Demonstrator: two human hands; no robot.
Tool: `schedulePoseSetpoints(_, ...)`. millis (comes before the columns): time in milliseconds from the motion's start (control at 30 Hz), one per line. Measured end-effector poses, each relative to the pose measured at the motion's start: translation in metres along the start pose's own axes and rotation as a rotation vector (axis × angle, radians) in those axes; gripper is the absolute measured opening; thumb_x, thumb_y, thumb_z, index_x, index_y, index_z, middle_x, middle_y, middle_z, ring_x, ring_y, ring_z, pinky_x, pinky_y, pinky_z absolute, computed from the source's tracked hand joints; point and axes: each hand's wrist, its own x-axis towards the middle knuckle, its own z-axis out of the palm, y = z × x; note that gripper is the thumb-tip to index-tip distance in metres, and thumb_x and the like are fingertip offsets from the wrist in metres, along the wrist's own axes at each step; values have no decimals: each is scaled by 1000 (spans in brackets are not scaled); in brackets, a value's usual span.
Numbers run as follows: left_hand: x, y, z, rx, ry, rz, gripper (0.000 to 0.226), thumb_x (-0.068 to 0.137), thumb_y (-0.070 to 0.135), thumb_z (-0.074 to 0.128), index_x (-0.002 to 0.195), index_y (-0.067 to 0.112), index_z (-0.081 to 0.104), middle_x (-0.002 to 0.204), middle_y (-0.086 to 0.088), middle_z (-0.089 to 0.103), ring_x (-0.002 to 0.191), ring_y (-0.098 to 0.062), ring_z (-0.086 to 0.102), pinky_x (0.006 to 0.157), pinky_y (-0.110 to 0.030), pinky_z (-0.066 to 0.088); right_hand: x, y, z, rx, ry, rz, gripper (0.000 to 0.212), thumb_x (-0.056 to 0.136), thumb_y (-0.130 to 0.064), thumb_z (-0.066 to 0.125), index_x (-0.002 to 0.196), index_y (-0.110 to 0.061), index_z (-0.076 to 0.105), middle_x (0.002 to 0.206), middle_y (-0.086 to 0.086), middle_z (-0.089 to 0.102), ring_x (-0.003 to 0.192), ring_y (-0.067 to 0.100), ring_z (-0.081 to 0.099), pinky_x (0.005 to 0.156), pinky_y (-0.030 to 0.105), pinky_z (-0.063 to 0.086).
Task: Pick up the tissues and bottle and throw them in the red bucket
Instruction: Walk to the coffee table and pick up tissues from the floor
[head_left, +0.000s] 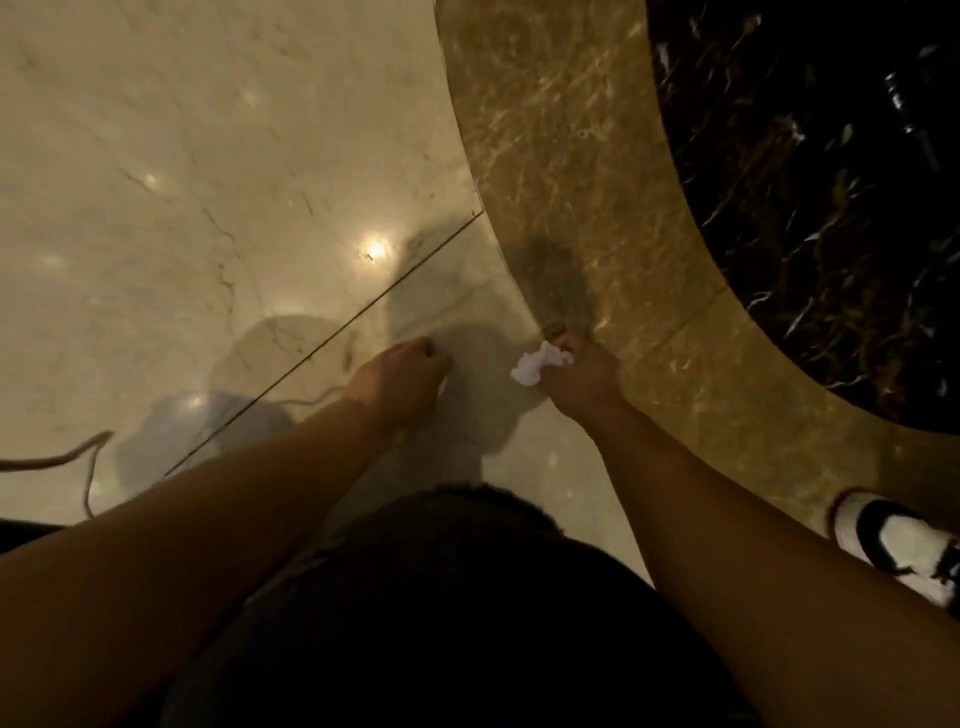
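Note:
A crumpled white tissue is gripped in my right hand, low over the floor where the beige marble meets the brown band. To its left, my left hand hangs with the fingers curled in, and nothing shows in it. The head view shows neither a bottle nor a red bucket.
Polished beige marble floor fills the left, with a curved brown marble band and black marble to the right. A thin cord lies at the left edge. A white and black shoe stands at lower right.

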Motion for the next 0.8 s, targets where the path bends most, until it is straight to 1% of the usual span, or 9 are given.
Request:
schedulePoseSetpoints(133, -35, 15, -57, -97, -6, -145, 21, 88, 11, 54, 90, 25, 70, 106, -7, 68, 88, -25, 63, 68, -31, 46, -50, -33, -33, 65, -6, 4, 26, 88, -23, 59, 108, -10, 70, 90, 4, 62, 80, 17, 52, 63, 27, 37)
schedulePoseSetpoints(200, -71, 28, -88, -103, 5, -181, 25, 86, 6, 52, 88, 23, 70, 100, -8, 69, 84, -25, 62, 67, -32, 49, -88, -51, -56, 136, -63, 6, 28, 88, -19, 56, 108, -7, 71, 83, 3, 62, 78, 19, 53, 55, 26, 38)
schedulePoseSetpoints(267, -106, 41, -116, -134, 36, -153, 23, 83, 4, 48, 82, 19, 65, 95, -11, 68, 87, -29, 62, 70, -32, 50, -129, -69, -79, 176, -115, 6, 31, 88, -12, 56, 115, -8, 70, 91, 3, 62, 84, 21, 56, 56, 23, 41)
schedulePoseSetpoints(400, -195, 82, -183, -233, -40, -181, 24, 82, 0, 48, 65, 16, 46, 81, -14, 59, 83, -35, 57, 64, -30, 38, -231, -112, -139, 329, -104, 69, 31, 90, 1, 52, 118, -1, 66, 99, 9, 61, 81, 30, 63, 64, 39, 58)
schedulePoseSetpoints(500, -261, 109, -239, -322, -38, -245, 38, 78, -2, 46, 50, 23, 42, 62, -5, 49, 68, -31, 53, 59, -28, 35, -305, -142, -183, 449, -180, 132, 29, 90, 8, 45, 81, -6, 70, 73, 3, 68, 60, 19, 64, 44, 31, 55)
schedulePoseSetpoints(567, -305, 129, -281, -334, -8, -305, 38, 73, -3, 45, 46, 23, 47, 61, -4, 54, 65, -28, 55, 59, -26, 37, -353, -162, -213, 431, -227, 113, 38, 84, 11, 40, 62, -11, 63, 54, 0, 68, 42, 13, 58, 35, 22, 43)
schedulePoseSetpoints(667, -364, 159, -328, -330, -3, -336, 41, 73, -5, 45, 48, 28, 50, 71, -4, 61, 71, -25, 57, 61, -27, 39, -418, -189, -254, 441, -251, 104, 40, 81, 11, 35, 58, -15, 56, 46, 2, 58, 32, 10, 44, 32, 14, 28)
schedulePoseSetpoints(733, -398, 185, -361, -337, 33, -331, 42, 73, -6, 44, 50, 28, 50, 74, -6, 61, 75, -26, 57, 64, -28, 40, -459, -208, -284, 430, -242, 69, 35, 87, 4, 42, 65, -19, 55, 55, -1, 53, 31, 3, 45, 29, 13, 32)
schedulePoseSetpoints(800, -432, 213, -387, -385, 104, -288, 40, 72, -8, 44, 51, 25, 52, 72, -9, 62, 75, -28, 58, 63, -29, 41, -496, -224, -309, 429, -250, 50, 28, 91, -6, 46, 71, -23, 53, 63, -4, 52, 43, 5, 49, 36, 17, 40)
